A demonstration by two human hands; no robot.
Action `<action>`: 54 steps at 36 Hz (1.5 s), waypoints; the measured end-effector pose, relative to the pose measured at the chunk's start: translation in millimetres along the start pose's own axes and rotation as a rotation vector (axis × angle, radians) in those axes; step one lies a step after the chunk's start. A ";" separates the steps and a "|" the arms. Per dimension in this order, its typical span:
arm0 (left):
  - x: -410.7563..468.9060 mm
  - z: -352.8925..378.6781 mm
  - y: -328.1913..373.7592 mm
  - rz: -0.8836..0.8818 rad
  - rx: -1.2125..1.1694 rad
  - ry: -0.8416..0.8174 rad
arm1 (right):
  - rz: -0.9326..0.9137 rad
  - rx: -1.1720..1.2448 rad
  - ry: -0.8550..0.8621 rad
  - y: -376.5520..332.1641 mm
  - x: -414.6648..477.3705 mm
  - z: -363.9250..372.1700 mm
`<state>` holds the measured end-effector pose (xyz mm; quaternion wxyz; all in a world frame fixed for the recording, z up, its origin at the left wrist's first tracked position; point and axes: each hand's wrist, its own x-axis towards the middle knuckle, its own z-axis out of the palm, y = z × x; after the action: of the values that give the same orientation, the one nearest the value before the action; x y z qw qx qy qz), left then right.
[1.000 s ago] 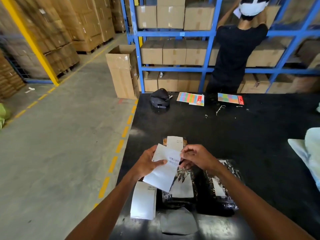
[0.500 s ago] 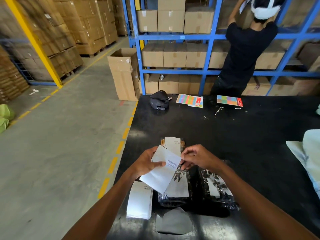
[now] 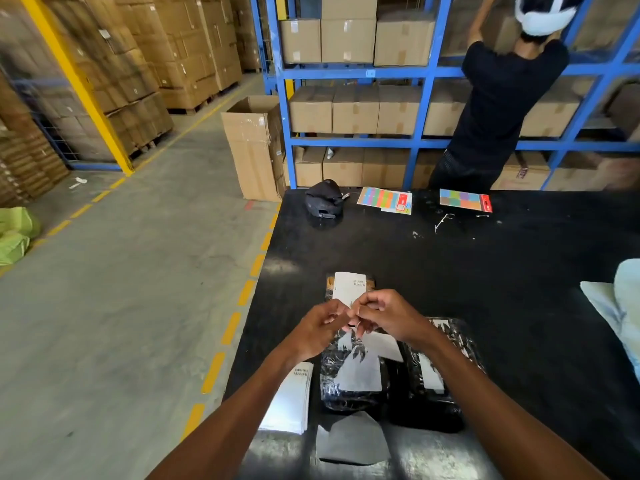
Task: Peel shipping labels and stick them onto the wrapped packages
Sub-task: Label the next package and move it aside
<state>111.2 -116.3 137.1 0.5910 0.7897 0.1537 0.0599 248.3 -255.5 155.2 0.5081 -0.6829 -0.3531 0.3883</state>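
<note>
- Green sacks (image 3: 14, 233) are lying on the concrete floor at the far left, and a yellow post (image 3: 74, 81) is standing beyond them, in front of stacked cartons.
- An open cardboard carton (image 3: 252, 147) is standing on the floor by the far-left corner of the black table (image 3: 519, 289).
- A stack of label sheets (image 3: 291, 400) is lying at the table's left edge, partly under the left forearm.
- The left hand (image 3: 318, 330) is hovering over the table with its fingers curled, pinching a white shipping label (image 3: 384, 346) at its edge.
- A dark cap-like object (image 3: 323, 202) is sitting at the table's far edge.
- A far package (image 3: 348, 289) with a white label on top is lying just beyond the hands.
- A near package (image 3: 353, 382), wrapped in clear film and bearing a label, is lying right beneath the hands, and a grey flat piece (image 3: 349, 441) is lying just nearer.
- The held label is hanging above that near package. Fingers are hiding most of it, so I cannot tell whether its backing is parting.
- The right hand (image 3: 388, 317), fingers curled, is pinching the same label, its fingertips touching the left hand's.
- A second wrapped package (image 3: 440, 375) is lying beside the near one, under the right forearm.
- Two colourful cards (image 3: 464, 200) are lying at the far edge.
- A person in black (image 3: 502, 98) is reaching into blue shelving (image 3: 419, 109) beyond the table.
- A pale bag (image 3: 623, 306) is resting at the right edge.
</note>
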 end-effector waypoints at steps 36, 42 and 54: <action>8.2 -3.6 2.3 0.040 0.278 -0.033 | 0.055 -0.063 0.022 8.5 -2.0 -2.6; 7.2 -3.6 6.3 0.065 0.269 -0.045 | 0.075 -0.052 0.013 7.8 -3.6 -4.4; 16.5 -2.1 -3.2 0.067 0.228 -0.046 | 0.086 -0.042 0.031 3.3 -6.1 -7.5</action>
<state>125.7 -108.4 133.2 0.4984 0.8576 0.1193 0.0439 252.5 -264.8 154.4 0.4820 -0.7140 -0.3236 0.3914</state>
